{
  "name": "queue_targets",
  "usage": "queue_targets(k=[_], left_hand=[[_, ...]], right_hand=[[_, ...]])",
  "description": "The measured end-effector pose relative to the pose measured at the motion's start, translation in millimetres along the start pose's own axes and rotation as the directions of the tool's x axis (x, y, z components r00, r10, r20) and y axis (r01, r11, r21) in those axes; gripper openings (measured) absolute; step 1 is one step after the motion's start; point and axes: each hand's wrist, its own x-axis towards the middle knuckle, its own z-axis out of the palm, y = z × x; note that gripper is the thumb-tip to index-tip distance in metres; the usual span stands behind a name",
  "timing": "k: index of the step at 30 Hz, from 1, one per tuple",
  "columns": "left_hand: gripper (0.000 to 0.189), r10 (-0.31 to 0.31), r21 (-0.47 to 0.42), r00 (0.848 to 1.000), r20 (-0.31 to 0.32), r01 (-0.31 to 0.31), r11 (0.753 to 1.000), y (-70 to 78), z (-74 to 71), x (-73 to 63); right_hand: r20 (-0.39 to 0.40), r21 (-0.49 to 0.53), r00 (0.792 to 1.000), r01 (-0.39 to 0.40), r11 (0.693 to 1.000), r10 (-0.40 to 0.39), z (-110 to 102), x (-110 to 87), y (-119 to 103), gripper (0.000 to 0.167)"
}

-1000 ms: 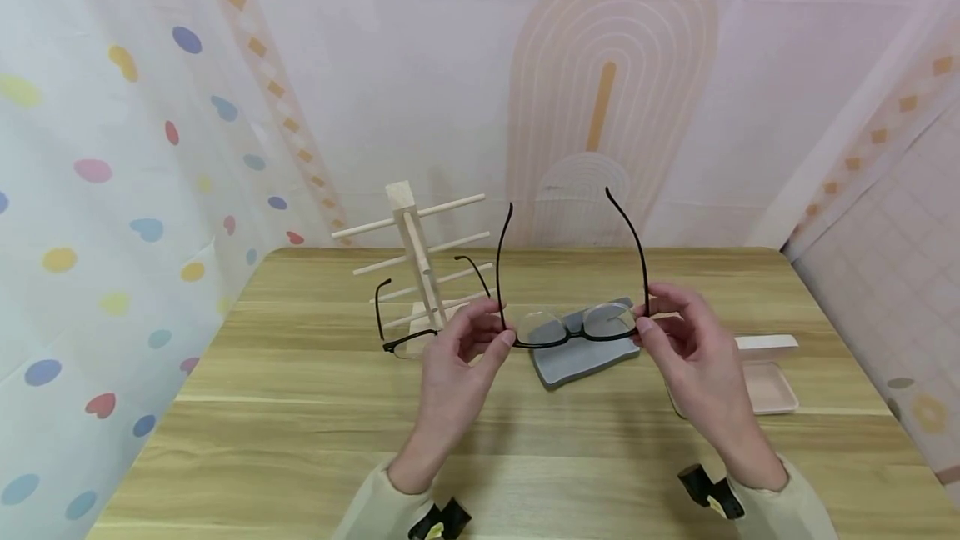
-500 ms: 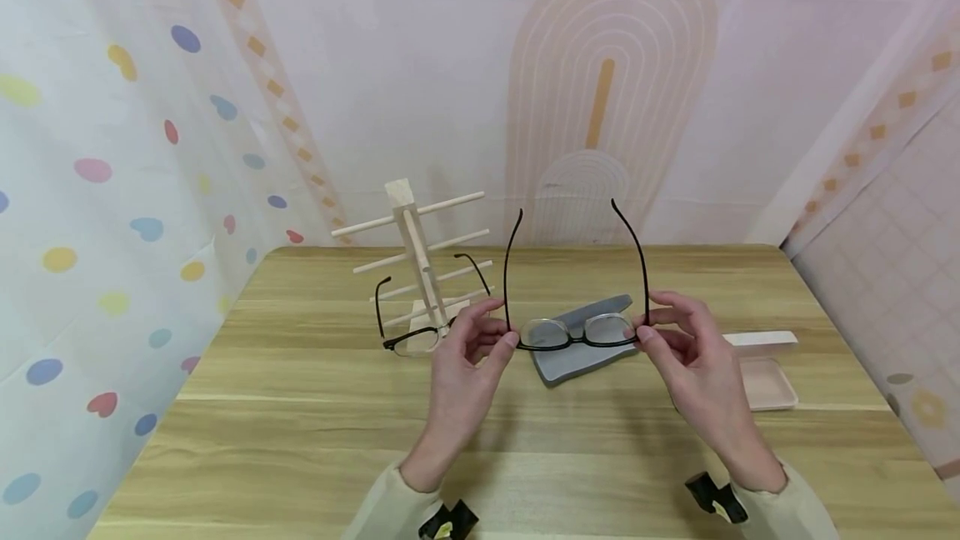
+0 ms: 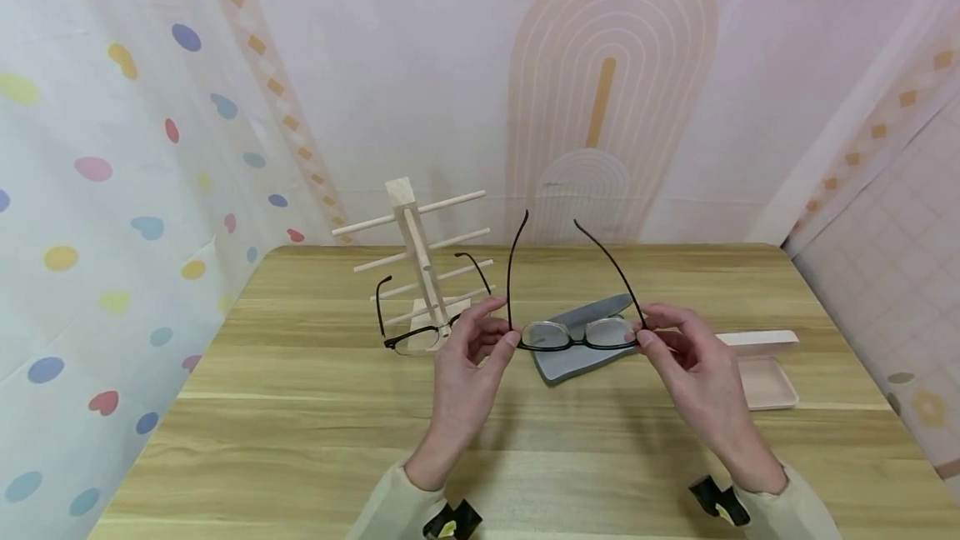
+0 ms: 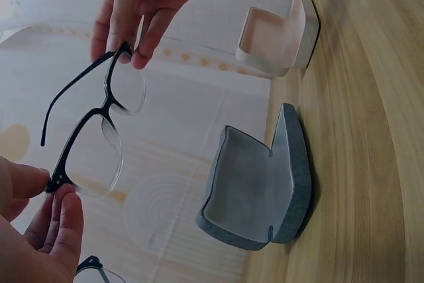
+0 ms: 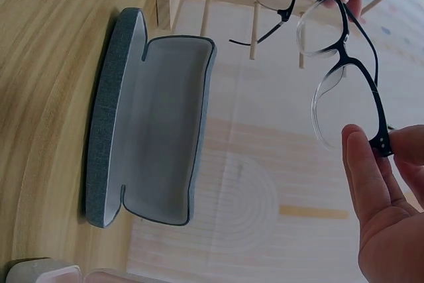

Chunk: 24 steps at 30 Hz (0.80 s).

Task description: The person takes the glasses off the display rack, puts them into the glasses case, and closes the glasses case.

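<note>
A pair of black half-rim eyeglasses is held up above the table between both hands. My left hand pinches the frame's left corner by the hinge. At the opposite corner my right hand grips the frame between thumb and fingers. The left temple points away from me; the right temple is angled inward, partly folded. Behind and below the glasses, an open grey eyeglass case lies on the table, apart from them. Its pale lining shows in the right wrist view.
A wooden display stand with several pegs stands to the left, and a second pair of black glasses hangs on it. An open pink-and-white case sits right, partly behind my right hand. A printed curtain borders the wooden table.
The right temple has swung inward while the left one stays extended. The glasses have come down slightly, and my left hand has shifted a little to the right.
</note>
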Motion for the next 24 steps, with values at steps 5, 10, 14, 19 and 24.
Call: queue_targets(k=[5, 10, 14, 19, 24], left_hand=[[0.04, -0.015, -0.004, 1.0, -0.003, 0.015, 1.0, -0.1, -0.5, -0.3], [0.04, -0.023, -0.003, 1.0, -0.005, 0.023, 1.0, -0.1, -1.2, -0.5], [0.04, -0.028, 0.003, 1.0, -0.002, 0.029, 1.0, 1.0, -1.6, -0.5], [0.04, -0.035, 0.0, 0.999, -0.003, 0.035, 0.999, 1.4, -1.6, 0.0], [0.04, -0.036, -0.007, 0.999, -0.005, 0.036, 0.999, 1.6, -1.7, 0.9]], right_hand=[[0.003, -0.023, 0.999, 0.033, 0.999, -0.033, 0.0, -0.2, 2.3, 0.035], [0.01, -0.037, 0.999, 0.052, 0.998, -0.051, 0.2, 0.0, 3.3, 0.034], [0.023, -0.051, 0.997, 0.075, 0.996, -0.074, -0.1, 0.3, 4.0, 0.034], [0.035, -0.071, 0.996, 0.09, 0.993, -0.087, -0.7, -0.1, 4.3, 0.033], [0.055, -0.089, 0.993, 0.106, 0.99, -0.101, -2.0, 1.2, 4.7, 0.033]])
